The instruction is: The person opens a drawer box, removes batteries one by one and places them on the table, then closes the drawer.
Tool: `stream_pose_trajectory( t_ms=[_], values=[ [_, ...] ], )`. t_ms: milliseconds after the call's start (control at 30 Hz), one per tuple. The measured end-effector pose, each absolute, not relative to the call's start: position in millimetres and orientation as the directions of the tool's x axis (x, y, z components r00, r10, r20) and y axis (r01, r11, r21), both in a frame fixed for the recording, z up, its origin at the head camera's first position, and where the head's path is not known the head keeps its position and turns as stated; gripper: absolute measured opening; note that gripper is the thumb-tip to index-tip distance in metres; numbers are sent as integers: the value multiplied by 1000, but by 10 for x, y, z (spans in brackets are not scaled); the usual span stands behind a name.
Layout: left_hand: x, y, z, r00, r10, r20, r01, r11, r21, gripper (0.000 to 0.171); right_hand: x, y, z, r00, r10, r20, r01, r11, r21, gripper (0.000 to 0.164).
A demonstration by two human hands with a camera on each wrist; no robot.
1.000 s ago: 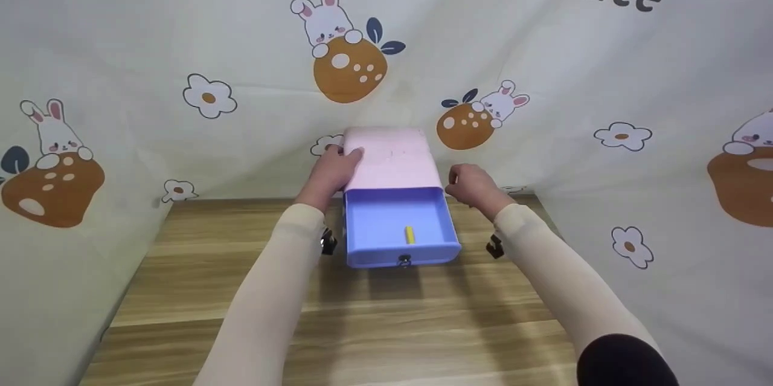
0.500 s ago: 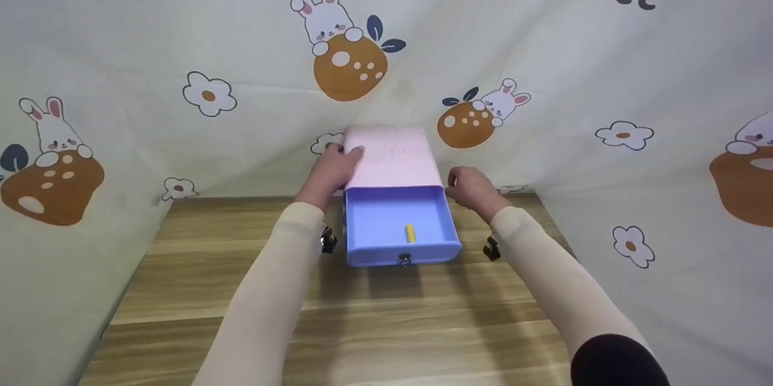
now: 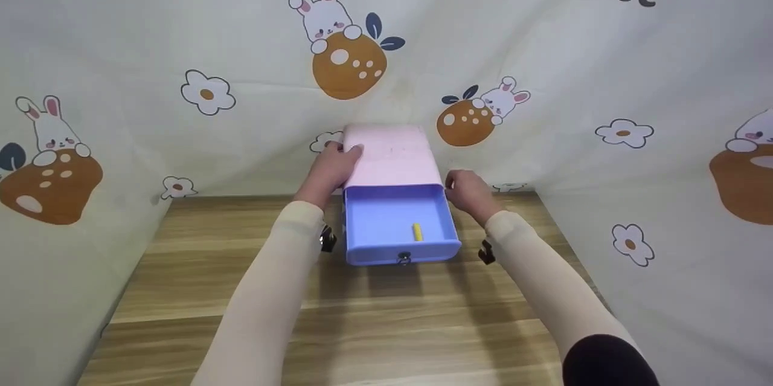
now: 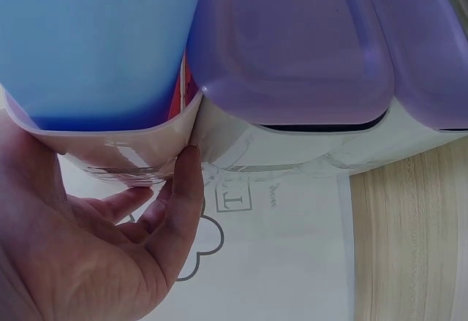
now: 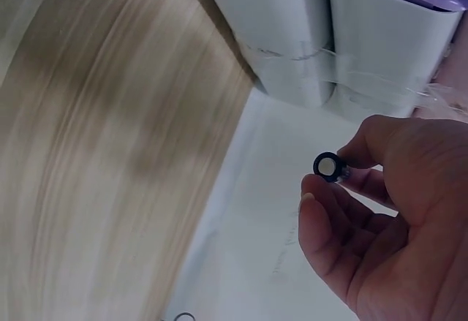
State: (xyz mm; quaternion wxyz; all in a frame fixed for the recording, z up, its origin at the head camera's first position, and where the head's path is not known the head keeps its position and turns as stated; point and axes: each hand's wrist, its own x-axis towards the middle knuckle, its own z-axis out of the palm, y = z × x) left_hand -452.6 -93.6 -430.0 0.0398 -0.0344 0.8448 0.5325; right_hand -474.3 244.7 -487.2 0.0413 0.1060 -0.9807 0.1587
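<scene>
A small drawer unit with a pink top casing [image 3: 392, 156] stands against the back wall, its blue drawer [image 3: 392, 211] pulled out. Inside that drawer lies a short yellow stick [image 3: 417, 232]. My left hand [image 3: 332, 171] grips the casing's left side, thumb on top; in the left wrist view its fingers [image 4: 186, 197] curl against the casing. Beside the unit's right side is my right hand [image 3: 473, 196]. It pinches a small black round thing [image 5: 329, 166] with a pale end between thumb and fingers; its kind cannot be told.
Purple drawers [image 4: 300, 50] in white casings sit below the blue one. A little ring pull [image 3: 404, 258] is on the blue drawer's front. Wood-grain table [image 3: 386, 337] lies in front, and printed cloth [image 3: 253, 29] covers the back and sides.
The yellow stick has shifted slightly to the right in the drawer. My right hand has lowered a little beside the unit. My left hand keeps its grip.
</scene>
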Motion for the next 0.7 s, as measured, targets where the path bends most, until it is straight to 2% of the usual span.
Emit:
stream_pose_trajectory(
  t_ms=[367,700],
  values=[
    [-4511,-924,-4279,-991,-18,-130,-125,436,891,82,-4762,2443,-5021,-986,-153,72,-169,911,-376,16],
    [-4515,-935,-4282,-993,-13,-121,-115,435,893,81,-4812,2439,-5147,-987,-151,52,-159,929,-335,18]
  ],
)
